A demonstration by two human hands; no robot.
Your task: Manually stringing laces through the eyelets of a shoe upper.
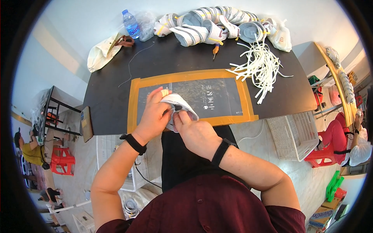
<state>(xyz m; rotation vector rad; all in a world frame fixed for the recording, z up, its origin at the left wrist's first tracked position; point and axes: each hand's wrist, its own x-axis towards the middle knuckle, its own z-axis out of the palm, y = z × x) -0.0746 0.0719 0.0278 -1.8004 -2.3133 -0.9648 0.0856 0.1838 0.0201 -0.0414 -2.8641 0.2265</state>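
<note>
Over the near edge of the black table, both my hands hold a white shoe upper (182, 101) with grey inside. My left hand (155, 112) grips its left side, with a light band around one finger. My right hand (198, 132) is closed with its fingers tucked into the opening; the fingertips are partly hidden. Beneath lies a dark sheet under clear film (221, 97), edged with orange-brown tape (250, 105). A bunch of white laces (260, 66) lies to the right. Near the back rests a small pointed tool with an orange handle (215, 49).
Stacked white shoe uppers (229, 15) line the table's back, beside a water bottle (131, 25) and cream cloth bag (103, 52). White plastic baskets (293, 136) stand by the table. A phone-like slab (86, 124) sits at the left edge. Seated people (338, 136) are at both sides.
</note>
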